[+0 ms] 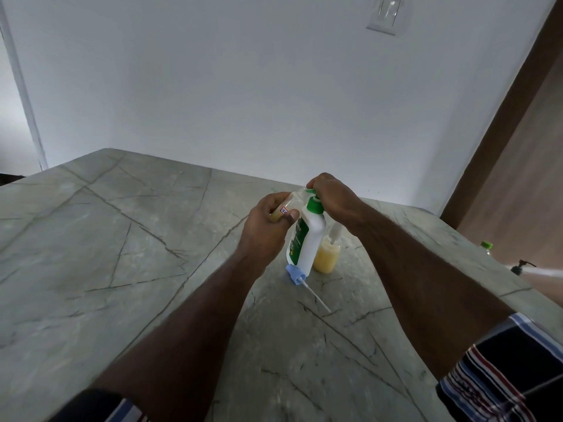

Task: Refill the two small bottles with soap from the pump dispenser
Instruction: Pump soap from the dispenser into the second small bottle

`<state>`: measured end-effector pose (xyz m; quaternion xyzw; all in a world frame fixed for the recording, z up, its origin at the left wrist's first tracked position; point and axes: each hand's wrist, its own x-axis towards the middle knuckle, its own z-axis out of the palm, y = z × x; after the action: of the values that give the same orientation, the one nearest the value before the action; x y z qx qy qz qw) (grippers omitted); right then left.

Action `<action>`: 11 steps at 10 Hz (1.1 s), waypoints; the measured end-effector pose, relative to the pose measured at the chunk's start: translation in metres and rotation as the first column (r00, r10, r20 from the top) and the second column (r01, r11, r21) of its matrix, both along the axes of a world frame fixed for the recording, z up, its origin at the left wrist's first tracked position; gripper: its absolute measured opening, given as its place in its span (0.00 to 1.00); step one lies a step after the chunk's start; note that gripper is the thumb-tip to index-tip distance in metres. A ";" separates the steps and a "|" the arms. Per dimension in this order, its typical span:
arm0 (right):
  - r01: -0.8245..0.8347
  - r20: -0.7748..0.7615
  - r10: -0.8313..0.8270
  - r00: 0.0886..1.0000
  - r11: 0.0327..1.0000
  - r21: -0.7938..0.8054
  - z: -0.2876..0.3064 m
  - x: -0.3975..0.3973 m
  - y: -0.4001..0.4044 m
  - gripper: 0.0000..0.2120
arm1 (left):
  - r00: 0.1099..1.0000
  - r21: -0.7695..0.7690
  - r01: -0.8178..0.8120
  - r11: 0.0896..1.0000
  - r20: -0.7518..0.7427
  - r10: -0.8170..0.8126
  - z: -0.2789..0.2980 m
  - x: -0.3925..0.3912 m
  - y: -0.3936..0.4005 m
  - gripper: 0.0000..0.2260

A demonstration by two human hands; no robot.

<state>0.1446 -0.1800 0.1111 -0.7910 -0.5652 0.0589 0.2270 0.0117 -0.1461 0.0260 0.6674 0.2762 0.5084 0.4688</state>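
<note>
Now, left hand (pixel 269 222): grips a small bottle (pixel 292 205), tilted at the spout.
Right hand (pixel 332 194): curled over pump dispenser (pixel 307 239) head.
Second small bottle (pixel 326 255): on table (pixel 122 269), below right hand.

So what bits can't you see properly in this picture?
All in the head view:
- Pump head of the dispenser: covered by the right hand, so any soap flow is hidden.
- Small bottle: mostly wrapped by the left hand; its fill level is unclear.
- Second bottle: partly behind the dispenser.
- Dispenser label: too blurred to read.
- Black pump at the counter's right edge: its bottle is hidden by glare.
</note>
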 end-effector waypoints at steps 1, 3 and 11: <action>0.012 0.000 -0.012 1.000 1.000 0.007 0.006 -0.001 0.001 0.17 | 0.999 -0.015 0.018 1.000 0.035 -0.018 0.000 -0.001 0.000 0.11; 0.003 0.013 -0.003 1.000 1.000 -0.001 0.009 0.001 0.003 0.17 | 0.998 -0.020 0.022 1.000 0.061 -0.021 0.001 -0.001 0.000 0.11; 0.020 -0.151 -0.013 0.988 0.999 0.045 0.000 -0.001 0.000 0.18 | 0.999 -0.025 0.019 1.000 0.027 -0.019 0.000 -0.001 -0.004 0.09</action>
<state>0.1434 -0.1802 0.1109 -0.7835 -0.5411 0.1035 0.2876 0.0104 -0.1497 0.0259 0.6574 0.2698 0.5093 0.4855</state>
